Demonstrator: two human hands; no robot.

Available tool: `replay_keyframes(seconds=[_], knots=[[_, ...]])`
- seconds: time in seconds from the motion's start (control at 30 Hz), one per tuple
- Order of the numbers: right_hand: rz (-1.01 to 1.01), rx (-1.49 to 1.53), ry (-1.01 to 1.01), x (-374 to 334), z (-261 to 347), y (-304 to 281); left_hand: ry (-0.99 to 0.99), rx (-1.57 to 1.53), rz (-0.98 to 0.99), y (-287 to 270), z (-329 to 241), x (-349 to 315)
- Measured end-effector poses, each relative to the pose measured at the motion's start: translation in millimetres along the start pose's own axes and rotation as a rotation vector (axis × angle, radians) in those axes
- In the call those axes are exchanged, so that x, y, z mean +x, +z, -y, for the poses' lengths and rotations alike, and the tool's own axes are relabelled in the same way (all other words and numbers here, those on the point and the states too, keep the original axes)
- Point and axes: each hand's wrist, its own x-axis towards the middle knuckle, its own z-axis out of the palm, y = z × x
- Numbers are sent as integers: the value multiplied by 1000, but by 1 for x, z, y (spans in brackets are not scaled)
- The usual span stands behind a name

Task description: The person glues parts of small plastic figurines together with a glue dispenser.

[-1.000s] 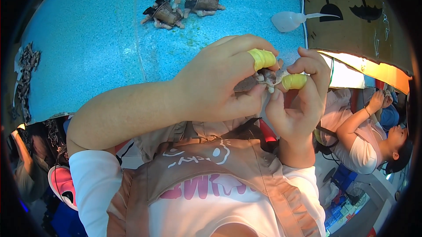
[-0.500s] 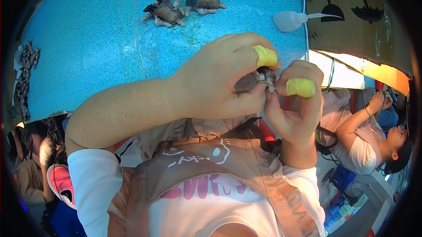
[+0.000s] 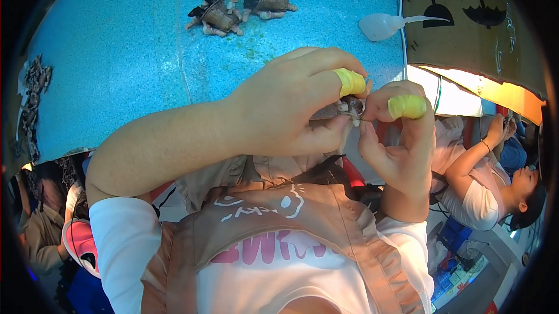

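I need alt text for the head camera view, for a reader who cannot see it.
Left hand and right hand, each with a yellow-taped finger, pinch a small brown-grey crab between them above a speckled blue table. More tied brown crabs and a clear plastic spoon lie farther away.

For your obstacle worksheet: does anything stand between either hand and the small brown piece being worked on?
Nothing visible does. The left hand and right hand both already pinch the brown piece between taped fingers, above the blue table.
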Motion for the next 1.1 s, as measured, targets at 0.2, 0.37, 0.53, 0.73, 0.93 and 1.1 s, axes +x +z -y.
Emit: replay_keyframes(seconds=[0.2,0.37,0.53,0.73,0.93,1.1], knots=[[-129,161,108,-8,9,10,33,1,1,0,1,0],[-157,155,152,-10,11,15,24,-8,-6,2,-1,-1],[-127,166,165,-9,8,17,-4,-10,-28,2,-3,-1],[-155,306,286,-10,10,15,-28,-14,-16,1,-3,-2],[-137,380,414,-9,11,12,-60,-28,-2,1,-5,-1],[-127,394,415,-6,11,11,-72,-20,9,0,-5,-1]])
